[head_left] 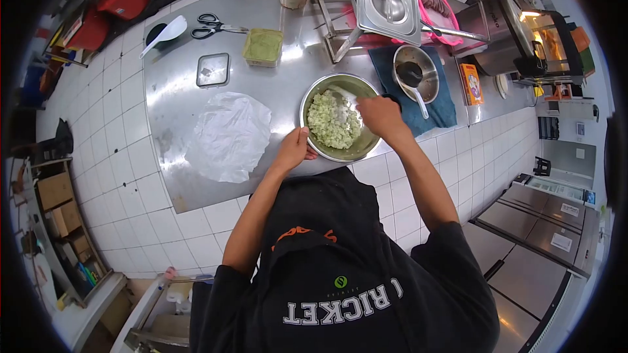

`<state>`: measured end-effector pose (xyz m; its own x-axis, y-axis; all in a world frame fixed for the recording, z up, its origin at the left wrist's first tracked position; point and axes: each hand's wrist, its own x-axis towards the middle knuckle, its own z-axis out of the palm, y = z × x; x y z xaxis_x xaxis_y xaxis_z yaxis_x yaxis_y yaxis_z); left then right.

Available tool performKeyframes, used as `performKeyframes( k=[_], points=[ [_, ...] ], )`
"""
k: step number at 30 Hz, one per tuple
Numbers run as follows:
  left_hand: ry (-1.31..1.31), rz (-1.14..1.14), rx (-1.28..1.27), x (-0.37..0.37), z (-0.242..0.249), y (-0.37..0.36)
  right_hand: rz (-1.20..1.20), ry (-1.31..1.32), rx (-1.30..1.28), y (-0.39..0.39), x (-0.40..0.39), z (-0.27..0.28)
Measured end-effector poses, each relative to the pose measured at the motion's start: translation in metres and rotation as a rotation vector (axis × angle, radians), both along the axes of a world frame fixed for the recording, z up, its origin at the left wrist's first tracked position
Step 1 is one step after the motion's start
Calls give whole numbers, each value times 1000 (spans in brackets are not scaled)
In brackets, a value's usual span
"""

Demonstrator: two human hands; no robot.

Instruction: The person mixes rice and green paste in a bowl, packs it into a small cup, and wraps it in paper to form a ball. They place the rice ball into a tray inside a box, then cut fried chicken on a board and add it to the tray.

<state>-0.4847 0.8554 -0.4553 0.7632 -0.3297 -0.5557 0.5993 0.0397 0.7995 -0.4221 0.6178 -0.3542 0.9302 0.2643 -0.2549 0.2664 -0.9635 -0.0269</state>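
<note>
A metal mixing bowl [307, 97] stands at the table's near edge, with a pale green chopped mixture [332, 121] inside and some white stuff on top. My left hand [296, 148] grips the bowl's rim on the left, thumb up on the edge. Over the right side of the bowl, my right hand [379, 116] is closed around a white spatula [345, 95] whose blade reaches into the bowl; its handle is mostly hidden by the hand. Left of the bowl lies a crumpled clear plastic bag [232, 134].
Behind are a square tub of green stuff [263, 48], a lid [213, 69], black scissors [212, 27] and another white spatula [167, 34]. To the right, a steel pan [428, 68] with a ladle rests on a blue cloth [441, 104], near an orange box [471, 85].
</note>
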Motion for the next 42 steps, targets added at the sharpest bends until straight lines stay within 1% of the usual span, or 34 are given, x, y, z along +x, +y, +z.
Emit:
performKeyframes(
  k=[1,2,4,6,7,9,10,11,12,14,15,16,18,21,22,24,25,26,27,29,30,31,32,34,35,36,37,38,41,42],
  points=[
    [23,-19,-11,1,0,1,41,26,-24,9,-4,-7],
    [44,-31,-23,2,0,2,237,0,-27,14,-13,-13],
    [59,-7,-44,-1,0,2,276,41,-37,24,-47,-12],
    [40,58,-55,-1,4,-2,265,106,-31,15,-49,24],
    [27,52,-48,-2,2,-1,261,143,-27,11,-48,40],
    [34,52,-58,-3,3,0,266,189,-33,13,-47,53],
    [34,42,-61,-2,3,1,258,209,-36,14,-46,55],
    [38,38,-61,-1,1,1,371,181,4,17,-47,32],
    [42,32,-61,0,0,1,349,187,5,12,-47,19],
    [50,19,-62,3,2,2,322,201,7,22,-35,22],
    [58,16,-62,2,2,3,228,241,4,17,-28,34],
    [69,11,-62,0,4,3,156,195,77,4,-27,44],
    [67,24,-63,-1,4,2,99,311,50,0,-22,88],
    [16,27,-38,-1,-2,1,263,444,52,4,-36,43],
    [-7,21,-29,-2,-4,1,181,403,123,9,-39,33],
    [40,-15,-42,1,-5,3,22,322,250,14,-39,16],
    [66,-28,-48,2,-5,4,-24,361,374,-4,-30,4],
    [89,-31,-55,0,-5,4,-66,466,469,-24,-20,-1],
    [107,-30,-59,1,-3,3,-39,400,492,-50,-18,-12],
    [146,-24,-73,-1,-6,6,-205,526,423,-55,-11,44],
    [154,-18,-65,-2,-5,8,-181,475,448,-63,-10,50],
    [159,-18,-59,-2,-1,9,-243,421,432,-68,-11,52],
    [161,-31,-63,-1,3,8,-237,312,371,-63,-14,43],
    [133,21,-59,-4,6,7,-264,81,217,-50,-29,17],
    [112,33,-63,-4,4,6,-142,205,-119,-35,-36,-11],
    [93,43,-70,-3,3,3,-88,128,22,-18,-62,-46],
    [89,30,-59,0,0,3,-26,140,62,13,-80,-49],
    [88,26,-43,2,-3,6,-113,148,43,43,-97,-33],
    [-19,53,103,8,-5,15,-141,270,172,37,-91,3],
    [1,76,123,8,-4,19,-235,196,229,25,-82,8]
  ],
)
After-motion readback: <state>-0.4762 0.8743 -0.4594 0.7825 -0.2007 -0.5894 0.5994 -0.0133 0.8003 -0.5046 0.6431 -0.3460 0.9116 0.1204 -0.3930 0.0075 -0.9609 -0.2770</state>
